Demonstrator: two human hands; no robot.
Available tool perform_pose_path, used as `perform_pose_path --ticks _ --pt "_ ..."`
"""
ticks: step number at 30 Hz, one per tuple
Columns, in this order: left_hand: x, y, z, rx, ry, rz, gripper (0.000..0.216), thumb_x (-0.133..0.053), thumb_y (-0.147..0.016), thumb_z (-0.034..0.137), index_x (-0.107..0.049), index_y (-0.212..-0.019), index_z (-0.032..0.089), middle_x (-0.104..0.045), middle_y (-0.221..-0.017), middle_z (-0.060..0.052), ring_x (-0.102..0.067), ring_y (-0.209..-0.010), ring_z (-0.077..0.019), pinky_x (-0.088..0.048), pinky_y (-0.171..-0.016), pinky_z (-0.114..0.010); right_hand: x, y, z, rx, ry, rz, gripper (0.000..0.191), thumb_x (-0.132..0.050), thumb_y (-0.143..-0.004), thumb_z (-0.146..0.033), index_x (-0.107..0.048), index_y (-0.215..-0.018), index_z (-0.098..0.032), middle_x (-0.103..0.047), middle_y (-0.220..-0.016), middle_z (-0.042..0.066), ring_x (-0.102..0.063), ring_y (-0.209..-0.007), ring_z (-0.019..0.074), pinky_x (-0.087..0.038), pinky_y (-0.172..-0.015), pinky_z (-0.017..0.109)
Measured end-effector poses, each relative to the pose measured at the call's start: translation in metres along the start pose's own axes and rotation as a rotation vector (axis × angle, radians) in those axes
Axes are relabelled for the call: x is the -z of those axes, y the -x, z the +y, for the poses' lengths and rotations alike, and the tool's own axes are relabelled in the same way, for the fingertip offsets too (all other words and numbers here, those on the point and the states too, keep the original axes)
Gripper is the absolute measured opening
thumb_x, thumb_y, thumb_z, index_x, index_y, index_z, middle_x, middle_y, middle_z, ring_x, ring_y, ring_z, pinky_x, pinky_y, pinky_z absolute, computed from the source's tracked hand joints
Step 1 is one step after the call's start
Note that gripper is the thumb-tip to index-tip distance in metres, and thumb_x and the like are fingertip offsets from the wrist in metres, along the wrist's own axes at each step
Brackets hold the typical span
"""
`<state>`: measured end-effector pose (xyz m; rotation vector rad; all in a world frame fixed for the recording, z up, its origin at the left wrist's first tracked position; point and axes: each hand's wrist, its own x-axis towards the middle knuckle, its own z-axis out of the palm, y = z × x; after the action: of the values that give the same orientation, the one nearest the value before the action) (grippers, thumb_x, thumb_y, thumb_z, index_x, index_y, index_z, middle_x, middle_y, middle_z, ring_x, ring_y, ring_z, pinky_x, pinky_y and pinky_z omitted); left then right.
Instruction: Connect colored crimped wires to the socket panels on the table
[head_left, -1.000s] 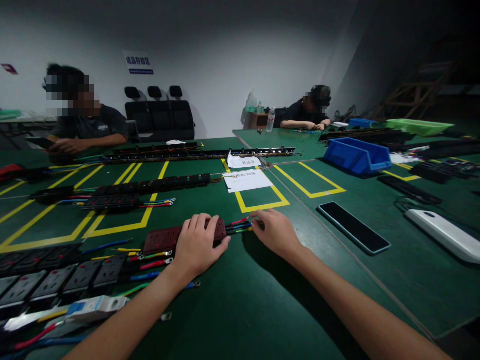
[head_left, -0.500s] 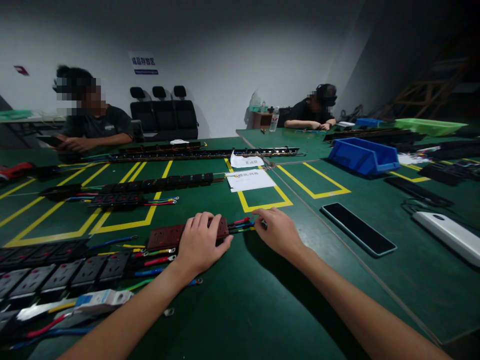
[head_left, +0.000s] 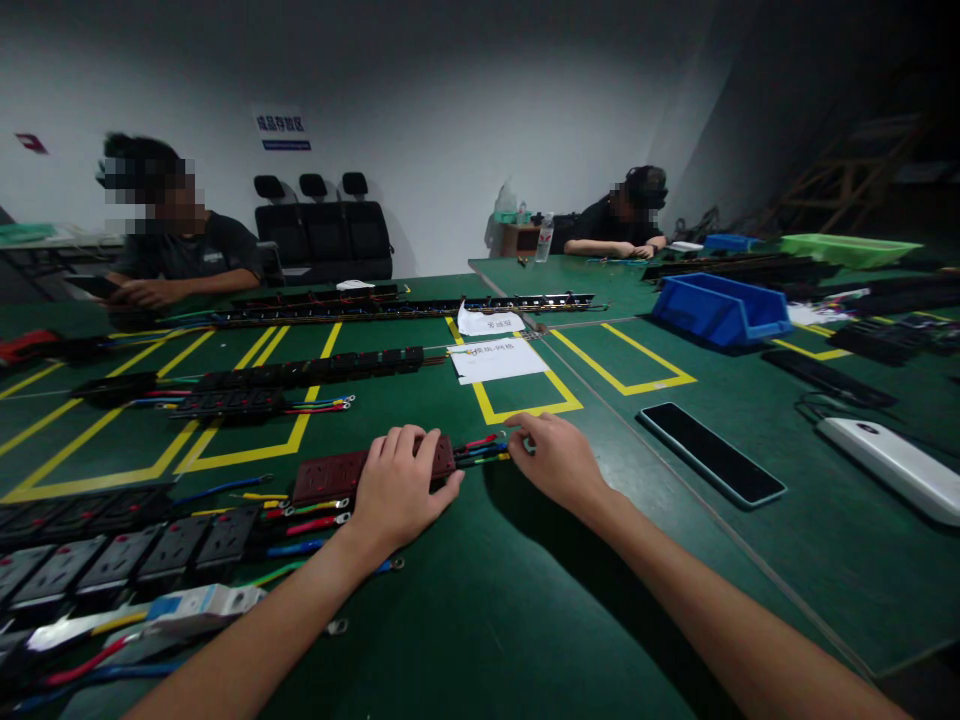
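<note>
Over the dark red socket strip (head_left: 326, 478) lies my left hand (head_left: 400, 478), its fingers across the top and its thumb along the near side, gripping it. Short red, blue and green-yellow wires (head_left: 480, 452) come out of the strip's right end. At their tips is my right hand (head_left: 556, 460), with thumb and index finger curled together around the wire ends. Which wire sits between those fingers is partly hidden. Left of my left hand, yellow, red and blue leads with ring terminals (head_left: 343, 519) stick out from black socket strips (head_left: 169, 548).
A phone (head_left: 711, 455) and a white device (head_left: 892, 465) lie at the right, with a blue bin (head_left: 720, 308) behind. Paper sheets (head_left: 499, 362) and more black strips (head_left: 315, 372) lie beyond my hands. Two people sit across the table (head_left: 465, 620).
The view has shifted slightly. My left hand stays on the socket strip, and my right hand stays at the wire ends with almost no movement.
</note>
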<state>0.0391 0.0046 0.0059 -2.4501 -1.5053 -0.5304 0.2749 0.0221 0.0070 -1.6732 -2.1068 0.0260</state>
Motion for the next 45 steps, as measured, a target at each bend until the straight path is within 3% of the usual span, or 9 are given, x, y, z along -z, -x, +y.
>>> perform_pose_path --ticks 11,15,19,22,27,32,45 --pt "0.000 0.000 0.000 0.006 -0.002 -0.019 0.057 -0.053 -0.093 0.054 -0.060 -0.130 0.011 -0.060 -0.114 -0.016 -0.055 -0.105 -0.0323 -0.045 -0.088 -0.047 0.000 0.000 0.000 0.007 -0.012 -0.052 0.024 -0.054 -0.090 -0.023 -0.073 -0.105 -0.024 -0.075 -0.087 0.004 -0.068 -0.080 0.0198 -0.042 -0.069 0.028" --pt "0.000 0.000 0.000 0.005 -0.014 -0.025 0.058 -0.051 -0.094 0.055 -0.059 -0.131 0.011 -0.060 -0.115 -0.016 -0.055 -0.106 -0.0319 -0.045 -0.089 -0.047 0.002 0.000 0.002 -0.019 -0.048 0.011 0.024 -0.053 -0.090 -0.021 -0.071 -0.106 -0.023 -0.076 -0.094 0.004 -0.067 -0.085 0.0195 -0.042 -0.072 0.028" --pt "0.000 0.000 0.000 0.002 -0.020 -0.025 0.059 -0.050 -0.094 0.056 -0.059 -0.131 0.011 -0.060 -0.114 -0.016 -0.055 -0.105 -0.0316 -0.046 -0.088 -0.047 0.007 -0.002 0.007 0.014 -0.081 0.001 0.017 -0.057 -0.087 -0.022 -0.073 -0.092 -0.023 -0.074 -0.090 0.003 -0.065 -0.087 0.0189 -0.041 -0.073 0.028" --pt "0.000 -0.001 0.000 0.001 -0.035 -0.027 0.059 -0.051 -0.094 0.055 -0.059 -0.131 0.010 -0.060 -0.115 -0.017 -0.055 -0.106 -0.0323 -0.045 -0.089 -0.047 0.011 -0.005 0.013 0.039 -0.075 -0.050 0.020 -0.055 -0.087 -0.021 -0.075 -0.088 -0.023 -0.071 -0.090 0.004 -0.063 -0.087 0.0183 -0.041 -0.073 0.027" --pt "-0.001 -0.002 0.000 0.005 -0.044 -0.035 0.059 -0.051 -0.093 0.055 -0.060 -0.131 0.010 -0.061 -0.116 -0.017 -0.055 -0.106 -0.0329 -0.046 -0.089 -0.047 0.014 -0.008 0.023 0.123 -0.093 -0.248 0.025 -0.055 -0.086 -0.018 -0.077 -0.095 -0.024 -0.068 -0.093 0.005 -0.062 -0.084 0.0163 -0.041 -0.070 0.026" --pt "-0.001 -0.001 -0.001 0.002 -0.041 -0.026 0.060 -0.052 -0.093 0.056 -0.060 -0.131 0.010 -0.061 -0.115 -0.017 -0.056 -0.105 -0.0333 -0.046 -0.088 -0.047 0.017 -0.007 0.029 0.205 -0.141 -0.320 0.021 -0.065 -0.088 -0.032 -0.075 -0.104 -0.023 -0.066 -0.095 0.006 -0.061 -0.081 0.0168 -0.040 -0.068 0.027" --pt "-0.001 -0.002 0.000 -0.006 -0.008 -0.004 0.058 -0.051 -0.093 0.055 -0.061 -0.130 0.011 -0.061 -0.114 -0.017 -0.056 -0.104 -0.0334 -0.046 -0.087 -0.048 0.013 -0.008 0.022 0.218 -0.012 -0.268 0.022 -0.065 -0.094 -0.042 -0.073 -0.092 -0.021 -0.067 -0.089 0.004 -0.059 -0.077 0.0147 -0.035 -0.065 0.026"
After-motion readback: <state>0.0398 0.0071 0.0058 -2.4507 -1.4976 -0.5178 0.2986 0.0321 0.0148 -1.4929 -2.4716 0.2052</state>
